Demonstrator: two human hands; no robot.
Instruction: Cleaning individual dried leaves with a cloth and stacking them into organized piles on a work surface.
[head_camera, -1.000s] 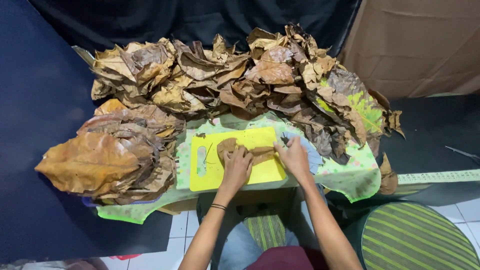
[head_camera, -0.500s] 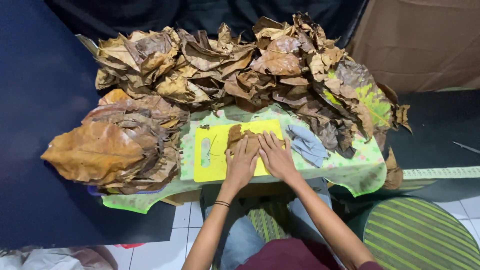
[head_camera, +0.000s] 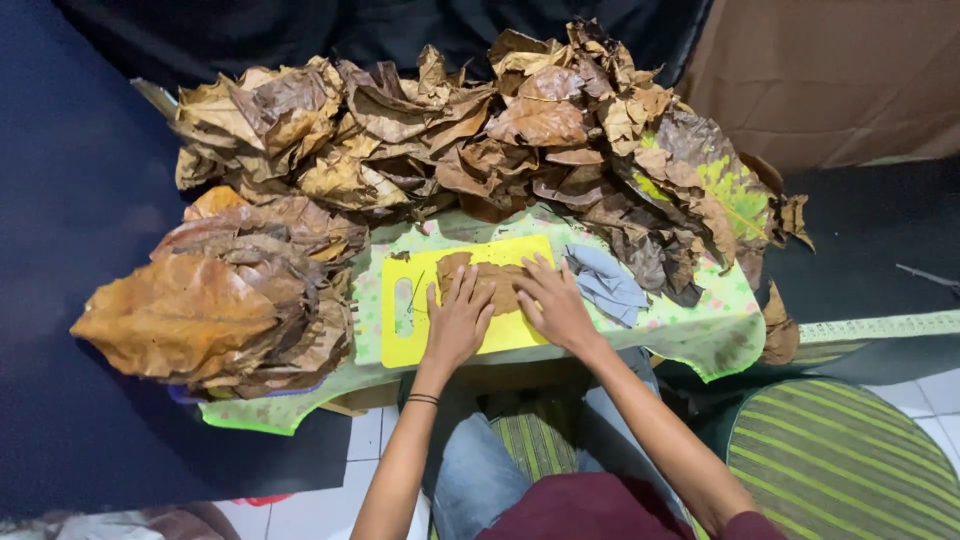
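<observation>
Both hands have drawn together over the brown dried leaf piece (head_camera: 490, 282), centre frame.
Left hand (head_camera: 457, 322) and right hand (head_camera: 553, 305) press it, fingers spread flat, onto the yellow plastic cutting board (head_camera: 400, 335); it looks light, brittle, best held by flat pressure.

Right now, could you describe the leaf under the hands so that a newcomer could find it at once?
Find the yellow cutting board on the green patterned cloth. A brown leaf lies flat on it, pressed by the left hand and right hand. Unlike the crumpled leaves heaped behind, it lies alone, spread flat.
</observation>
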